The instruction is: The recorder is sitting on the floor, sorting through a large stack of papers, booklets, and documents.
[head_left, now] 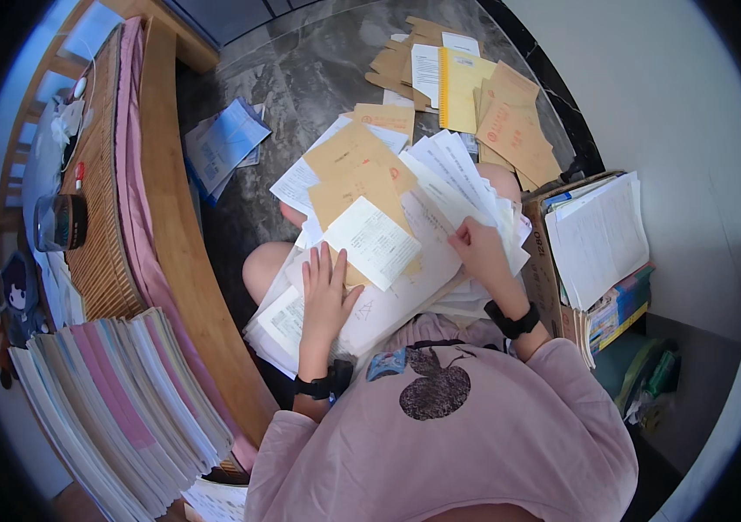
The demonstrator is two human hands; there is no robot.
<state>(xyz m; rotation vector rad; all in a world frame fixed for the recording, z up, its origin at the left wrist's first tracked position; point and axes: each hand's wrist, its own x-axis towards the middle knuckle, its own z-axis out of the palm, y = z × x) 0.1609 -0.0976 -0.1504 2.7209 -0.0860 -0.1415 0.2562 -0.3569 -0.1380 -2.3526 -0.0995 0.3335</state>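
Note:
A pile of papers lies across my lap. My left hand point(327, 291) is flat on it with fingers spread, beside a small white printed sheet point(375, 244). That sheet overlaps brown envelopes point(357, 187). Under them is a large whitish sheet point(388, 309) with pencil-like marks. At the pile's right side my right hand point(480, 250) is closed, with thumb and forefinger pinched at the edge of a sheet of paper point(431, 222). Its other fingers curl in. A fanned stack of white papers point(453, 170) lies just beyond that hand.
More brown envelopes point(514, 117) and a yellow spiral notebook point(466, 87) lie on the dark floor ahead. Blue booklets point(230, 143) are at left, near the wooden bed frame point(175, 191). A cardboard box point(549, 261) of papers stands right. Stacked books point(118, 400) rise at lower left.

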